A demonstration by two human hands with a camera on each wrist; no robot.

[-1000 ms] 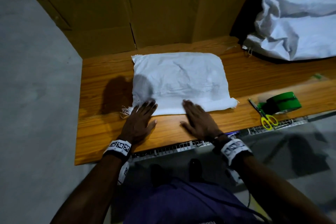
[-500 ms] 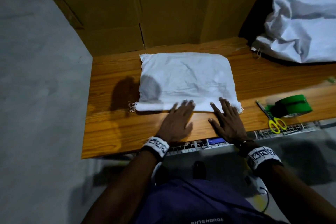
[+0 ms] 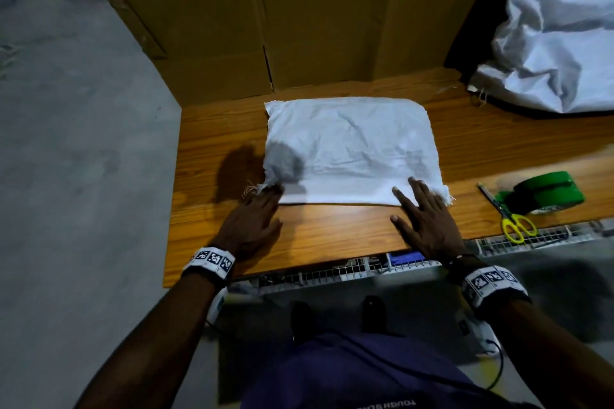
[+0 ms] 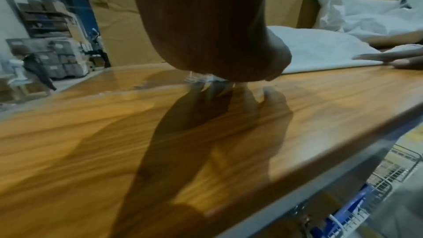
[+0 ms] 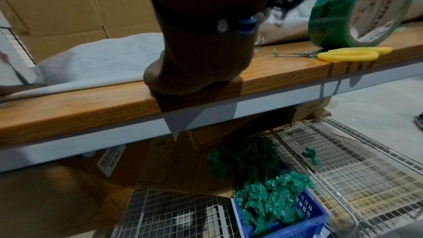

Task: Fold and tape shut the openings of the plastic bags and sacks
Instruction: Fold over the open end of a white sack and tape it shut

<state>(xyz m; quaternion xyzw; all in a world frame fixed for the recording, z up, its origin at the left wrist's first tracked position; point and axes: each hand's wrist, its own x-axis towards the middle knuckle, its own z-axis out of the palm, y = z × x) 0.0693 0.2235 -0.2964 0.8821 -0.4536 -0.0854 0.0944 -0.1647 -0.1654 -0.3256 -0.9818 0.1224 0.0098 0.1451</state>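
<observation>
The two hands have moved apart since a moment ago: then they lay side by side at the near edge of the white sack point(image 3: 352, 149), toward its right part, and now each one is at a corner. The left hand point(image 3: 253, 222) is at the near left corner, where loose threads stick out. Its fingers lie flat and straight, with the tips touching the sack's corner. The right hand point(image 3: 423, 219) is at the near right corner. Its fingers are spread and flat, pressing on the folded near edge of the sack. Neither hand is holding anything.

The sack lies flat on the wooden surface point(image 3: 332, 229), in the middle, with its near edge folded over.

To the right, near the front edge, a roll of green tape point(image 3: 545, 192) sits just beside yellow scissors point(image 3: 513, 224). Far back on the right is a bigger white sack with a green tape strip point(image 3: 558, 43) across its top. Brown cardboard point(image 3: 299, 16) stands behind the surface.
</observation>
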